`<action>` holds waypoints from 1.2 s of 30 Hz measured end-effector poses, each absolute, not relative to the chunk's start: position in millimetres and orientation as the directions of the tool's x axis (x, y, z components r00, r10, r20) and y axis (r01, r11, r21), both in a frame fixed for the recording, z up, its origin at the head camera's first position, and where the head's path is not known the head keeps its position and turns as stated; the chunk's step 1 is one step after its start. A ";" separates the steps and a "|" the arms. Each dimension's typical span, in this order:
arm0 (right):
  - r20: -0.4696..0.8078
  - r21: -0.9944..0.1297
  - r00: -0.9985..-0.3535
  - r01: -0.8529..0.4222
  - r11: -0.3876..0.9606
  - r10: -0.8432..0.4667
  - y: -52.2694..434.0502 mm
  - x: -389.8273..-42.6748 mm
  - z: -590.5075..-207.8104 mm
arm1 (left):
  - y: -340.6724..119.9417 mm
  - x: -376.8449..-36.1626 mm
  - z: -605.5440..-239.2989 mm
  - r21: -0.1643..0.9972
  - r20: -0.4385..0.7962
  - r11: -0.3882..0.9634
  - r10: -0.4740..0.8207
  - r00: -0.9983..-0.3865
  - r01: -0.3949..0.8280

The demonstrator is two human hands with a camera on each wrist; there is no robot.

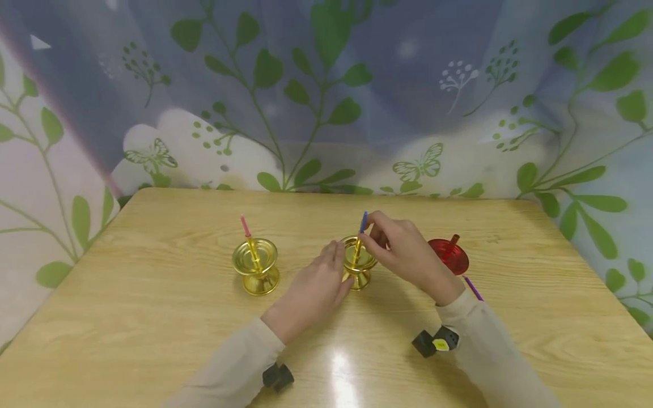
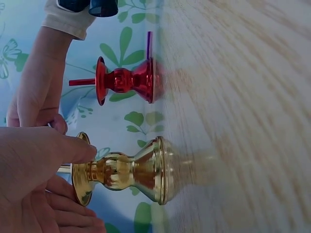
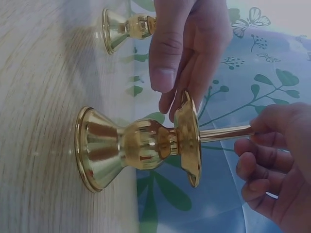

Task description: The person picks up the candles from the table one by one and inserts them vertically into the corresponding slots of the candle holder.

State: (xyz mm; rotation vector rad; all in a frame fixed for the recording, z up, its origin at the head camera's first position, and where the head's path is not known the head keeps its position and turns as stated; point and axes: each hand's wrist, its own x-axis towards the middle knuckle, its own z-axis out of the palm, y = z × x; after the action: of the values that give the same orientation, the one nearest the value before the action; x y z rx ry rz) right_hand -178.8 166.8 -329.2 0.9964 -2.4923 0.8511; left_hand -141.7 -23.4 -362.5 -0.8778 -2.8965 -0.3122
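Note:
A gold candle holder stands upright in the middle of the table. My right hand pinches a slim blue candle at the top of the holder's narrow tube. Beside the holder's dish, on its left, my left hand has its fingers extended, with fingertips right at the rim. In the left wrist view, the left thumb lies along one side of the dish and the fingers along the other. The candle's lower end is hidden at the tube and fingertips.
Left of the hands, another gold candle holder carries a pink candle. A red candle holder with a bare tube stands at the right, partly behind the right hand. Near it lies a purple candle. Leaf-patterned curtains hang behind the table.

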 end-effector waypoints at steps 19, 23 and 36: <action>0.447 -0.362 -0.773 -0.617 0.698 -0.451 176.3 -156.8 -317.6 | -17.1 -121.7 -347.4 0.094 0.294 0.780 0.572 -0.766 0.619; 0.420 -0.352 -0.789 -0.597 0.721 -0.448 182.9 -143.5 -320.1 | -15.9 -118.7 -349.3 0.040 0.320 0.777 0.585 -0.745 0.628; 0.390 -0.277 -0.807 -0.563 0.779 -0.444 237.5 -97.5 -355.1 | 7.8 -118.1 -348.1 0.018 0.404 0.661 0.681 -0.611 0.750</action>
State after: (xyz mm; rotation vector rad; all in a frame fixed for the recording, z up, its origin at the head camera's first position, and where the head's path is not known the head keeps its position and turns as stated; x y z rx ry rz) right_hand -97.5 237.5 -355.1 0.7762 -2.6688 0.5546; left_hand -118.1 7.8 -348.1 -1.1300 -2.5161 -0.2618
